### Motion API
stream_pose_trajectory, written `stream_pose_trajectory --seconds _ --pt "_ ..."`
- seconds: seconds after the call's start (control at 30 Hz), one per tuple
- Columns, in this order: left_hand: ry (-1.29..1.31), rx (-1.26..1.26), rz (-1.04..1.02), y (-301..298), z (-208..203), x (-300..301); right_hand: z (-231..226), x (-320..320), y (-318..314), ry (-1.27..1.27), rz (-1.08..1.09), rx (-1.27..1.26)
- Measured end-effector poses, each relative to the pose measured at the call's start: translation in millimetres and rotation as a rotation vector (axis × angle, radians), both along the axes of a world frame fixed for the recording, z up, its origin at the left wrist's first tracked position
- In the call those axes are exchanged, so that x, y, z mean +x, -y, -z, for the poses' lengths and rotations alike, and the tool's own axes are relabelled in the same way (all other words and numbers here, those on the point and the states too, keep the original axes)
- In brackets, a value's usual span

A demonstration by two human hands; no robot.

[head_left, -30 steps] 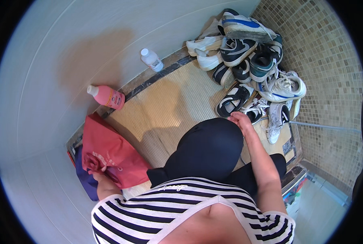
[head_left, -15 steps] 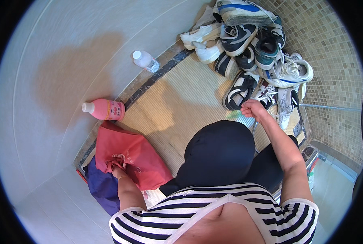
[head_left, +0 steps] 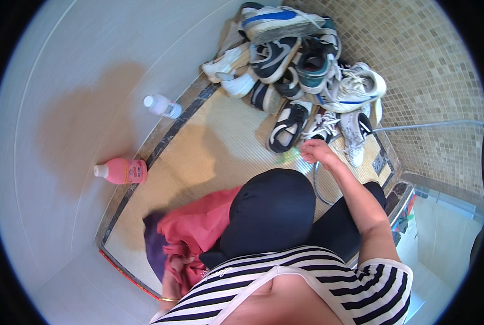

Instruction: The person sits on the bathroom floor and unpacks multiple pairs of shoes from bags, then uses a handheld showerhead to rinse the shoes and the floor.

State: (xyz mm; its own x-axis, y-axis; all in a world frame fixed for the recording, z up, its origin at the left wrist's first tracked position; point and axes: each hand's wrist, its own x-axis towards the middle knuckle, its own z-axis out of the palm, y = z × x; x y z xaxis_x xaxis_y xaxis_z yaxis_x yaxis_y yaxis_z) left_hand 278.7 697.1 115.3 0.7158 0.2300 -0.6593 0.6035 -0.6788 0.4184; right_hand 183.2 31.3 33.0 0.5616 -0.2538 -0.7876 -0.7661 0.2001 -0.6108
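My left hand is closed on gathered folds of a red cloth bag, close to my body beside my left knee. Dark purple cloth shows under the bag's left side. My right hand hangs over the mat with its fingers loosely curled in, and I see nothing in them. Just beyond it are a black-and-white shoe and a dark sneaker with white laces. Something translucent green lies left of my fingertips.
A tall heap of sneakers fills the far corner against the mosaic wall. A pink bottle and a white-capped clear bottle stand along the left ledge. A grey hose runs by the shoes. A ribbed mat covers the floor.
My left hand has drawn the red bag right and toward my body, so less purple cloth shows. The view has shifted; my right hand stays near the shoes.
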Motion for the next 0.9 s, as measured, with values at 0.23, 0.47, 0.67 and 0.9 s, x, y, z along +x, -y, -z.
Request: stream_pose_trajectory --seconds 0.23,0.47,0.67,0.9 --pt "0.101 -0.437 0.616 197.6 -119.4 85.2 -95.2 18.8 -16.1 0.317 -0.263 0.05" --pt "-0.086 -1.136 1.561 470.7 -248.0 53.4 -276.2 -97.9 37.6 0.818 -0.067 -0.803" --pt "-0.322 -1.141 1.998 601.6 -271.1 -24.2 -323.0 -170.8 110.5 0.71 0.073 -1.013" --pt "-0.102 -1.474 1.333 662.6 -223.2 -74.5 -320.6 -224.9 183.1 0.599 -0.033 -0.997"
